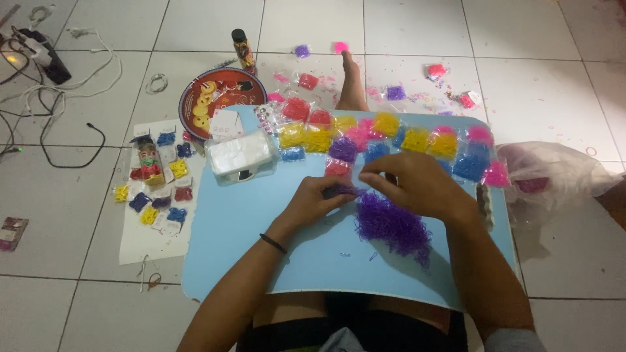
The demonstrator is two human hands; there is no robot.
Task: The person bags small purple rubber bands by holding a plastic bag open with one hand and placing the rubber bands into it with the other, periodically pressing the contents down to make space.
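1. Both grips were pinched together over the light blue table (261, 215): my left hand (312, 201) had its fingertips closed on a small tuft of purple loom bands (341, 191), and my right hand (417, 186) met it from the other side, fingers curled down onto the same tuft.
2. Whether the right fingertips truly held the tuft or only touched it, I could not tell; the hand's back hid them.
3. The big purple band pile (393, 227) lay just below and slightly right of the pinch, under the right wrist, so the right hand was nearer to it.
4. The pile stretched roughly from upper left to lower right, towards my body.
5. Beyond the hands, touching one another in a row along the far edge, sat small bags of bands (385, 140) in yellow, pink, red, blue and purple.
6. A clear box of white sheets (238, 155) stood at the far left corner, well apart from the left hand.
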